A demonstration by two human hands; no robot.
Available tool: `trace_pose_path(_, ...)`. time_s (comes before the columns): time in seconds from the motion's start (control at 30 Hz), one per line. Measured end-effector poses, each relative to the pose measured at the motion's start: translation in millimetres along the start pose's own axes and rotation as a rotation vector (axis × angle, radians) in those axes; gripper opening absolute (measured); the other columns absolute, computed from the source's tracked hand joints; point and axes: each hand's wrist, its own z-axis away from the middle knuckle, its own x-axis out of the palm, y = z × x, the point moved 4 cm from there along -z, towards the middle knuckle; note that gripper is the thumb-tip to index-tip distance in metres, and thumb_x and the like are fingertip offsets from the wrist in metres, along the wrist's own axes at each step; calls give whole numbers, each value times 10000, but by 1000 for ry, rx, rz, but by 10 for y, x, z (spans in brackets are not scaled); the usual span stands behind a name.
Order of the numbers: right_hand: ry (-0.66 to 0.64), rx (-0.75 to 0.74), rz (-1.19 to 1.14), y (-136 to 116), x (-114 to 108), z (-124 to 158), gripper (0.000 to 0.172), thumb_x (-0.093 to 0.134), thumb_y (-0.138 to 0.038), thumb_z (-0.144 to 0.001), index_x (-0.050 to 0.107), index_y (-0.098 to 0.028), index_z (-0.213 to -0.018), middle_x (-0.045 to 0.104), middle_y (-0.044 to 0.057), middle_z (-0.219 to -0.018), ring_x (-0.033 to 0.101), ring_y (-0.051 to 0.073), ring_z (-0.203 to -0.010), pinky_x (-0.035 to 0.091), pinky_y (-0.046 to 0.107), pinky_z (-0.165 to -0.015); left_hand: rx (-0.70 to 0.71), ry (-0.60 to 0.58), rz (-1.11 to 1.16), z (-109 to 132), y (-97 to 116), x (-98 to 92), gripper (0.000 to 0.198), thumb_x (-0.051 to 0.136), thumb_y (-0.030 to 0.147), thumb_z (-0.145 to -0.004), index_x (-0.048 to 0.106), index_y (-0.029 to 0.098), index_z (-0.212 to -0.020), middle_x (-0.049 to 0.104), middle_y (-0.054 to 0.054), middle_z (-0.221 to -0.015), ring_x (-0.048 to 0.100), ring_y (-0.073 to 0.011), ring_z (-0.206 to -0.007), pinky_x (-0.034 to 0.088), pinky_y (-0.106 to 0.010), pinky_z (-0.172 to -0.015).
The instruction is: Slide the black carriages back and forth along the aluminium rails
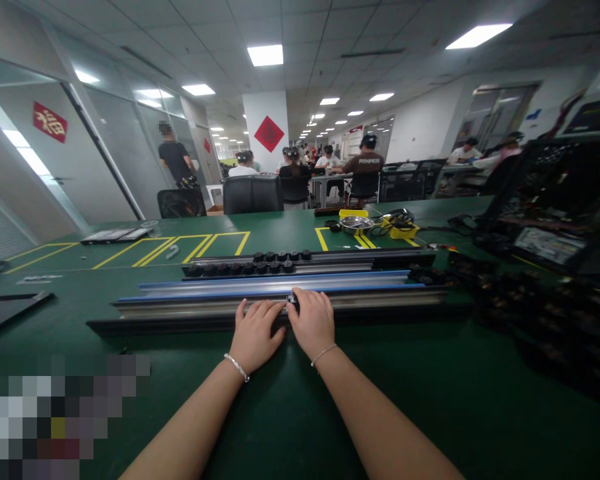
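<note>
On the green desk point(410, 407), a long straight black-and-silver metal rail point(180, 309) lies crosswise, roughly parallel with the far edge. At its middle, the right hand point(312, 323) has its fingers narrow, seemingly around a small dark piece point(292, 299) at the rail's channel. The left hand point(257, 335) rests beside it, fingers a little spread over the rail; whether they pinch anything, I cannot tell. The step in hand seems to be placing or adjusting this piece. In my judgement, the next move calls for a steady rail and small, exact finger pressure.
</note>
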Motion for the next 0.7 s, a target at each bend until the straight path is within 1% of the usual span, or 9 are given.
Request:
trace_pose_path(0.2, 11, -5, 5, 26, 10, 6, 266, 446, -279, -827, 545, -197, -1059, 628, 64, -1013, 516, 193, -984, 267, 370, -960, 2, 3, -17, -3, 10, -9, 428, 534, 299, -729, 511, 311, -1157, 597, -19, -1129, 483, -230, -1091, 107, -492, -1052)
trace_pose_path(0.43, 38, 36, 21, 69, 8, 20, 252, 461, -273, -822, 535, -201, -1052, 628, 55, -994, 516, 196, -980, 225, 405, -989, 5, 0, -15, -5, 5, 9, 430, 530, 291, -732, 505, 303, -1162, 600, -20, -1118, 483, -229, -1087, 90, -499, -1053)
trace_pose_path(0.7, 55, 59, 41, 109, -8, 22, 307, 461, -267, -816, 506, -165, -1102, 627, 84, -980, 524, 209, -970, 244, 406, -984, 0, 1, -15, -2, 3, 0, 429, 528, 291, -737, 505, 299, -1165, 602, -31, -1118, 487, -235, -1082, 105, -499, -1049)
